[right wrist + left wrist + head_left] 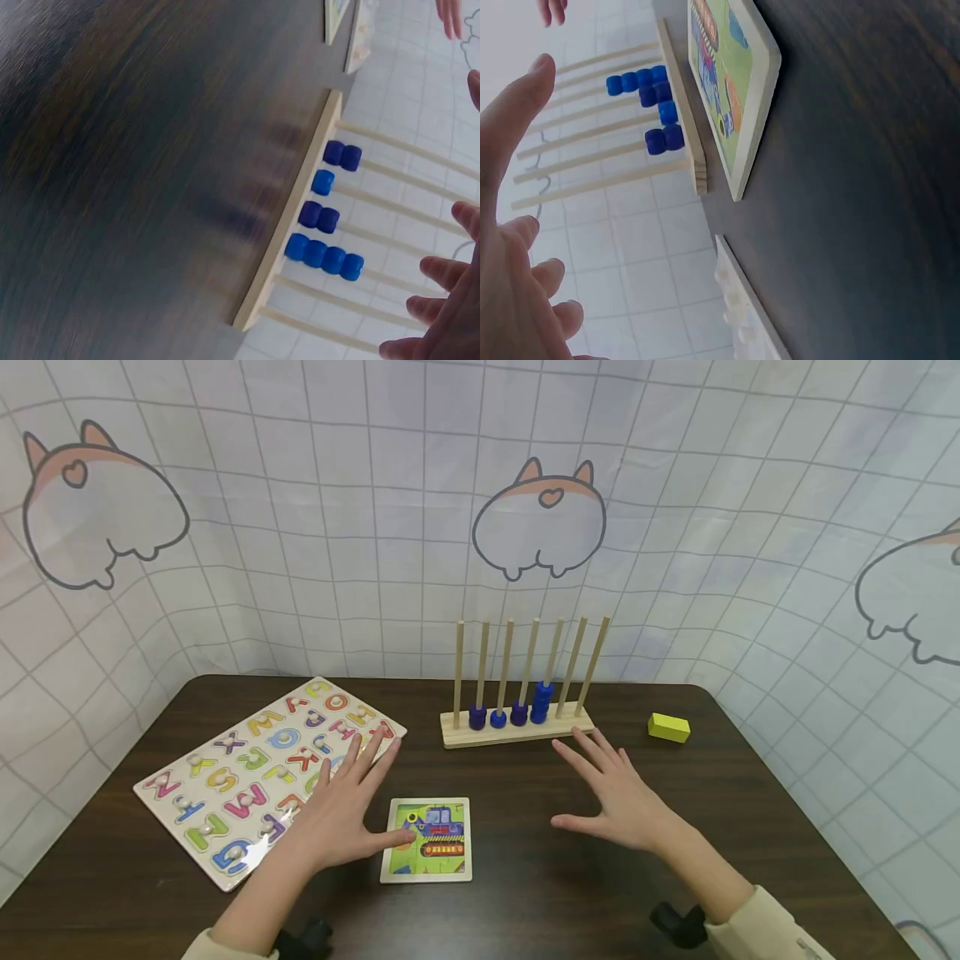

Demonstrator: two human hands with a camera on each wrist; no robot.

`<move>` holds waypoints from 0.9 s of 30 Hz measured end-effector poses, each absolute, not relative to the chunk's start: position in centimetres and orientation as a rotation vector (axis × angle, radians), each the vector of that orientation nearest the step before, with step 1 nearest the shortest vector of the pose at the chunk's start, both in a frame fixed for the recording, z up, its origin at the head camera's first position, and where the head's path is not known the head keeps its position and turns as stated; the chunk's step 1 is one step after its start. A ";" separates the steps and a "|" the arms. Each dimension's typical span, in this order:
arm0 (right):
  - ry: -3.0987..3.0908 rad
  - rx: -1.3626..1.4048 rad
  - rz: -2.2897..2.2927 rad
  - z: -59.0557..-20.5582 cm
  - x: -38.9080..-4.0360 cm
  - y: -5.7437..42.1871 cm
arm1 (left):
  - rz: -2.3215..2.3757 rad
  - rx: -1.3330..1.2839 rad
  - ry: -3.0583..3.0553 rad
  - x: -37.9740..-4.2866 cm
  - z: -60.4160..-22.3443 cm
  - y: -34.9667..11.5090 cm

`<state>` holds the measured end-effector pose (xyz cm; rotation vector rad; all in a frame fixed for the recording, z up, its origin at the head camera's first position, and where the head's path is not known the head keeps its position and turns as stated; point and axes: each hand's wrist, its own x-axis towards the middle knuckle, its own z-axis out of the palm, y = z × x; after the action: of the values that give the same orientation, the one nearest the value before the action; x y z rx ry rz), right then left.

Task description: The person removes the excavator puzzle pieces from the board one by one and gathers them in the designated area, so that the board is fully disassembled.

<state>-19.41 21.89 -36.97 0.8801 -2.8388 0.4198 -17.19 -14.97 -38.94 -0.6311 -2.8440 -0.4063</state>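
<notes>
My left hand (341,814), fingers spread and holding nothing, hovers between the alphabet puzzle board (225,743) and a small excavator jigsaw puzzle (442,839); its thumb overlaps the jigsaw's left side in the head view. The right hand (622,797) is also spread with nothing in it, in front of the bead counting rack (517,735). This rack has a wooden base with several upright pegs. Dark blue beads (319,216) and brighter blue beads (324,256) sit on some of the middle pegs; the outer ones are bare.
A yellow block (668,727) lies at the back right of the dark wooden table (517,910). Behind the table hangs a white grid-patterned curtain (375,527) with cartoon drawings. Part of the alphabet board is hidden under the left hand and forearm.
</notes>
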 end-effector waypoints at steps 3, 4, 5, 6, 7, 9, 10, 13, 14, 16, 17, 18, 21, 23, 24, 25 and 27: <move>-2.838 0.902 0.454 -37.0 -19.4 21.4 | -0.446 -0.627 -2.833 -17.1 -39.3 -15.0; -2.840 0.908 0.471 -37.0 -19.4 21.2 | -0.462 -0.623 -2.834 -17.0 -39.5 -15.1; -2.840 0.915 0.485 -37.0 -19.4 21.0 | -0.479 -0.623 -2.830 -17.0 -39.6 -15.1; -2.841 0.921 0.497 -37.0 -19.4 20.8 | -0.500 -0.621 -2.828 -16.9 -39.7 -15.0; -2.845 0.926 0.508 -37.0 -19.4 20.6 | -0.523 -0.620 -2.828 -16.8 -39.8 -15.0; -2.846 0.933 0.528 -37.1 -19.4 20.3 | -0.575 -0.611 -2.829 -16.8 -40.1 -15.0; -2.845 0.935 0.534 -37.1 -19.4 20.1 | -0.607 -0.609 -2.830 -16.7 -40.2 -14.9; -2.856 0.936 0.554 -37.4 -19.5 19.7 | -0.703 -0.608 -2.838 -16.6 -40.5 -14.7; -2.859 0.937 0.562 -37.5 -19.5 19.6 | -0.729 -0.606 -2.840 -16.6 -40.6 -14.7; -2.868 0.940 0.576 -37.7 -19.6 19.3 | -0.762 -0.604 -2.843 -16.6 -40.7 -14.5; -2.876 0.940 0.583 -37.8 -19.7 19.2 | -0.766 -0.601 -2.845 -16.6 -40.8 -14.4; -2.881 0.939 0.584 -37.9 -19.7 19.0 | -0.766 -0.596 -2.846 -16.6 -40.8 -14.3; -2.883 0.948 0.594 -38.2 -19.9 18.6 | -0.759 -0.591 -2.843 -16.6 -41.1 -14.2; -2.882 0.956 0.596 -38.3 -20.0 18.2 | -0.757 -0.590 -2.844 -16.6 -41.2 -14.1; -2.879 0.961 0.599 -38.3 -20.1 18.0 | -0.761 -0.591 -2.845 -16.6 -41.3 -14.1; -2.878 0.968 0.600 -38.4 -20.1 17.8 | -0.769 -0.593 -2.848 -16.6 -41.3 -14.1; -2.878 0.985 0.606 -38.5 -20.1 17.4 | -0.798 -0.596 -2.863 -16.6 -41.4 -14.1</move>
<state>-20.12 17.43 -38.45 0.9851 -2.8784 0.6059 -16.64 -14.12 -41.42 -0.5961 -2.8632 -0.7980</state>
